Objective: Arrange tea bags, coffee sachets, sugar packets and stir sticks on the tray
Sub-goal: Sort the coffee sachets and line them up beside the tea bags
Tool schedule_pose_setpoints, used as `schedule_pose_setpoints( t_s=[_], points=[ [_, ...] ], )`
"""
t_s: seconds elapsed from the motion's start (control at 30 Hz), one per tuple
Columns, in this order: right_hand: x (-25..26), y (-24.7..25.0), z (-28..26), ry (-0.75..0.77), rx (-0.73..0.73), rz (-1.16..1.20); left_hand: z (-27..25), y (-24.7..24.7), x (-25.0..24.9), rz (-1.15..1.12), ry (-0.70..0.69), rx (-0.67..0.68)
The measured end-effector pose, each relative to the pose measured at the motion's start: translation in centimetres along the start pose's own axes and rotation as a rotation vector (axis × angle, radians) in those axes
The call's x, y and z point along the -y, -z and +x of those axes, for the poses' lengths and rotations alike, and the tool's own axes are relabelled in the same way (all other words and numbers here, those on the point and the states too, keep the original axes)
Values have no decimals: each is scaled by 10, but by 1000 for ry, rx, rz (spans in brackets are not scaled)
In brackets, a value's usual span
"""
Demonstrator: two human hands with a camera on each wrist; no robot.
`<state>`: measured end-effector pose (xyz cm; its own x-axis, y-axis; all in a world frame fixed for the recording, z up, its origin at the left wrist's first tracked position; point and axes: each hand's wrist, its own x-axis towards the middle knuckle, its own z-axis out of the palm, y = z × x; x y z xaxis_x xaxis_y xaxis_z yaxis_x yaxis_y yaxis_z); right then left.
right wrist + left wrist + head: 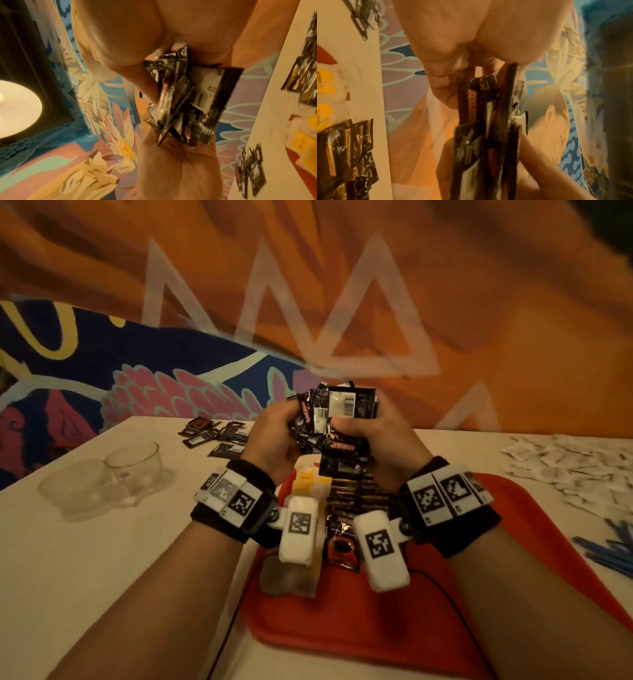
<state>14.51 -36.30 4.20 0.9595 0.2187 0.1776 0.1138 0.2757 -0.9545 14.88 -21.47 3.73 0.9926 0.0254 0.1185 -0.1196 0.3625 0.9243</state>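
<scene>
Your table (113,542) carries the red tray (534,508) right in front of you, and you are mid-way through the coffee step: a row of dark sachets with gold bands (356,494) already lies on the tray beside the tea bags with yellow tags (310,484), while the sugar packets (575,467) sit in a white heap to your right and the blue stir sticks (613,546) lie nearer you on that side, both off the tray. More loose black sachets (215,436) wait on the table ahead and to your left, past 2 glass cups (113,477). You hold a messy bunch of black sachets (335,419) above the far end of the tray, between both hands. Your left hand (274,440) has its fingers curled round the bunch from the left; your right hand (380,446) clamps it from the right, thumb pressed on the front face. Both wrists are raised, palms turned toward each other. The wrist views show the sachets fanned at odd angles, so the next move probably calls for squaring the bunch edge to edge, then lowering it flat next to the row already laid, without nudging that row or the tea bags.
</scene>
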Motion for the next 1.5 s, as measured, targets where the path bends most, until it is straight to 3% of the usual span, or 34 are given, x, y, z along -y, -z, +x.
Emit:
schedule_pose_setpoints(
  t_s=[0.13, 0.33, 0.5, 0.63, 0.73, 0.8, 0.9, 0.97, 1.07, 1.13, 1.2, 1.3, 1.4, 1.5],
  points=[
    [2, 18, -8, 37, -43, -14, 11, -8, 8, 90, -40, 23],
    [23, 33, -16, 100, -39, 32, 6, -30, 5, -159, 44, 534],
    [20, 35, -17, 117, 18, 43, 2, -41, 12, -289, 172, 675],
    [9, 36, -16, 149, 33, -193, 1, -42, 13, -205, 194, 723],
    [7, 41, -13, 275, 28, -672, 5, -37, 14, -189, 224, 705],
    [9, 48, -12, 281, -28, -958, 7, -34, 15, -178, 247, 695],
    [9, 55, -14, 314, -80, -976, 9, -32, 14, -176, 294, 672],
    [14, 55, -18, 452, -118, -1013, 10, -34, 16, -199, 327, 608],
    [25, 48, -26, 676, 12, -1167, 12, -40, 19, -299, 328, 497],
    [25, 43, -27, 657, 125, -1326, 8, -43, 20, -332, 288, 485],
    [18, 42, -24, 614, 142, -1456, 5, -41, 20, -317, 246, 538],
    [17, 47, -20, 603, 123, -1414, 2, -37, 22, -365, 241, 647],
    [19, 50, -17, 616, 133, -1346, 3, -38, 23, -487, 284, 669],
    [18, 49, -19, 618, 127, -1313, 2, -46, 19, -345, 320, 603]
  ],
)
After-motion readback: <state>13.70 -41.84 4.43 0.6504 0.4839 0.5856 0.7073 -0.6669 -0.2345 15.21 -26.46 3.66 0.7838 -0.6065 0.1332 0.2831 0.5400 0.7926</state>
